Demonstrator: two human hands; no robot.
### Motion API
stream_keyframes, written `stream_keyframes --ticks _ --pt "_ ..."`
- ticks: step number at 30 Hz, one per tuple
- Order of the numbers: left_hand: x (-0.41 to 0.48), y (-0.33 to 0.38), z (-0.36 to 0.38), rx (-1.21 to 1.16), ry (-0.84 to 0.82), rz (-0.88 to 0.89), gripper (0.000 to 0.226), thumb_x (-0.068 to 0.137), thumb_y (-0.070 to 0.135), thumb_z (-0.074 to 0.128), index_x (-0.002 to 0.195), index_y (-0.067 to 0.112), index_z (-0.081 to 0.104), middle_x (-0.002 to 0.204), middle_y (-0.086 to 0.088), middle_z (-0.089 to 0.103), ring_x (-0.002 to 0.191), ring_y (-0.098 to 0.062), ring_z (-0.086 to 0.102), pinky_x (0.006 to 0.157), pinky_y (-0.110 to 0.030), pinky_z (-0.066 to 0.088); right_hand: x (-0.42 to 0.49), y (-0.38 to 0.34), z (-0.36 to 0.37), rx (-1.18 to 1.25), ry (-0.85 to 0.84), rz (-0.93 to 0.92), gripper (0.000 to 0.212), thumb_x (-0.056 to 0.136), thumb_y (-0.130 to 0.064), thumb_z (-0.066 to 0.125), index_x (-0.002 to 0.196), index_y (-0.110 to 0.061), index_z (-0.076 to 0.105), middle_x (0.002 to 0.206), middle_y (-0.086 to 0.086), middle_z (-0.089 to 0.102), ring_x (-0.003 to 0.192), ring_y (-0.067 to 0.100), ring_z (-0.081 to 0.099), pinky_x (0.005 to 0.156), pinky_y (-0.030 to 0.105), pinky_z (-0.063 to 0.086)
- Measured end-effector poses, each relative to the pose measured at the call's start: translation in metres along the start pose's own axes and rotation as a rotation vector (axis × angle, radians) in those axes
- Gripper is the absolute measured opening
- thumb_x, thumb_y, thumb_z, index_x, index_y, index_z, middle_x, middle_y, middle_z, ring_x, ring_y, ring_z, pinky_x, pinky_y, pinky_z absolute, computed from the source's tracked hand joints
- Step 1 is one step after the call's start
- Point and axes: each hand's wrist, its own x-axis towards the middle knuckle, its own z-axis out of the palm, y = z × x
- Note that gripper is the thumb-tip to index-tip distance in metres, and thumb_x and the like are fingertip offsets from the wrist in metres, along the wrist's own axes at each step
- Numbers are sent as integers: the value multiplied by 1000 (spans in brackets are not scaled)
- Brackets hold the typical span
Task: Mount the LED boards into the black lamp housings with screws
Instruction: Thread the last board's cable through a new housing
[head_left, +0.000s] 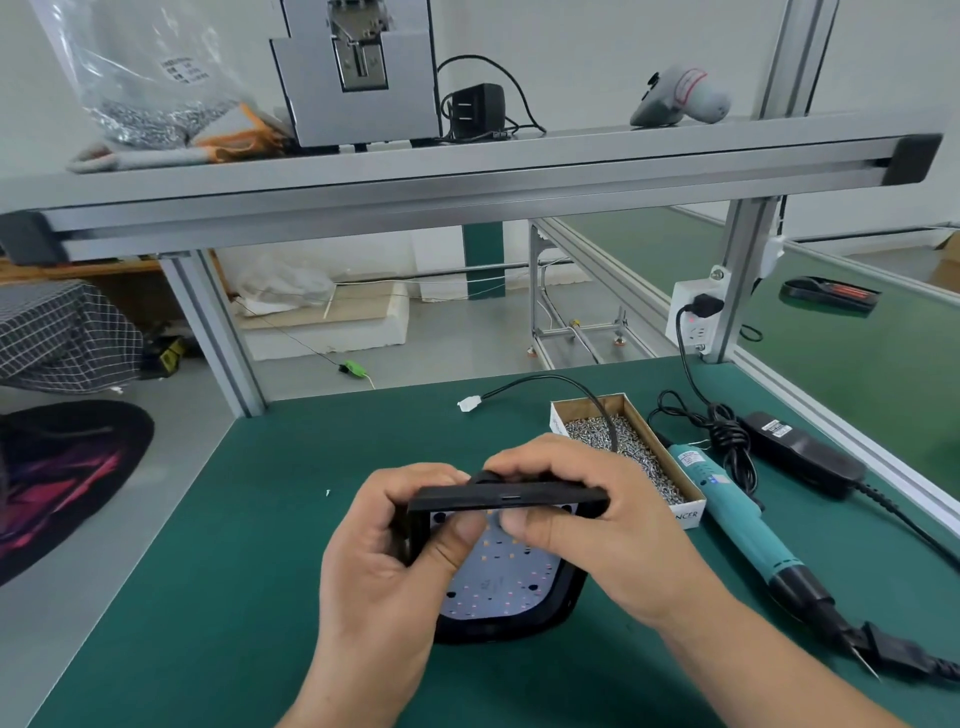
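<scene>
Screws (602, 431) fill one open cardboard box (687, 515) just beyond the right fingers, and a black cable (545, 378) crosses it towards them. One teal electric screwdriver (737, 514) lies further right; one loose screw (328, 492) lies left of the left knuckles. Both hands hold the one black lamp housing (509, 496) tilted over the green mat (208, 571). The left hand (384, 561) curls round its left side and the right hand (597, 519) wraps its top edge, both thumbs pressing the single LED board (509, 577) inside.
</scene>
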Motion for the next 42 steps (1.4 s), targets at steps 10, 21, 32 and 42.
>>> stream_keyframes --ticks 10,21,32,42 --pt "3 -7 1 72 41 -167 23 80 36 84 101 35 76 102 3 80 90 -13 76 76 -19 58 6 4 1 62 57 180 29 77 -24 83 106 -31 81 103 -1 80 100 14 75 91 30 59" --pt "4 -56 2 86 131 -760 16 96 13 74 110 9 68 104 -12 79 88 -32 76 79 -48 64 12 25 -30 -555 58 360 39 94 -64 61 94 -26 71 86 -10 72 80 4 65 84 38 55" --pt "20 -46 -19 828 -282 -506 8 93 43 64 94 35 62 80 7 70 71 -14 65 61 -30 48 -31 25 -144 -1398 -121 719 72 80 -94 42 114 -32 53 102 -9 52 92 18 61 78 39 53" --pt "17 -61 -36 669 -308 -446 50 101 43 66 149 36 56 131 25 58 121 11 53 99 -19 39 -42 31 -153 -1045 -17 724 31 82 -50 76 92 -23 64 82 -4 70 74 13 66 67 34 49"
